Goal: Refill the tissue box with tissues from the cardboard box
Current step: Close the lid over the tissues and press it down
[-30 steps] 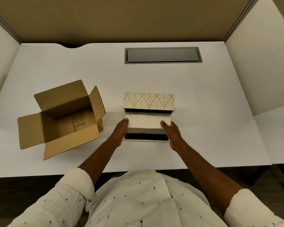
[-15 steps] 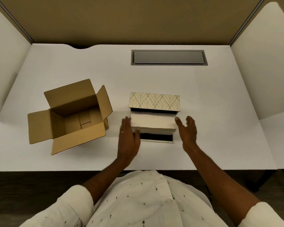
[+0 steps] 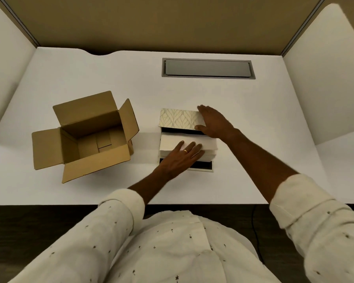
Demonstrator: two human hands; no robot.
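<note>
The tissue box [image 3: 202, 170] stands open in the middle of the white desk, its leaf-patterned lid [image 3: 178, 120] tipped up at the far side. A white stack of tissues [image 3: 208, 144] sits in the box and rises above its rim. My left hand [image 3: 182, 158] lies flat on top of the stack, fingers spread, a ring on one finger. My right hand [image 3: 213, 123] rests on the right end of the lid, fingers extended. The brown cardboard box [image 3: 84, 137] stands to the left with its flaps open; no tissues show inside it.
A grey cable hatch [image 3: 207, 68] is set into the desk [image 3: 253, 139] at the back. White partition panels close the left and right sides, a tan one the back. The desk's front edge runs just before my torso.
Both hands let go of the tissue stack's ends. My left hand moved onto the top of the stack and my right hand reached up to the lid's right end.
</note>
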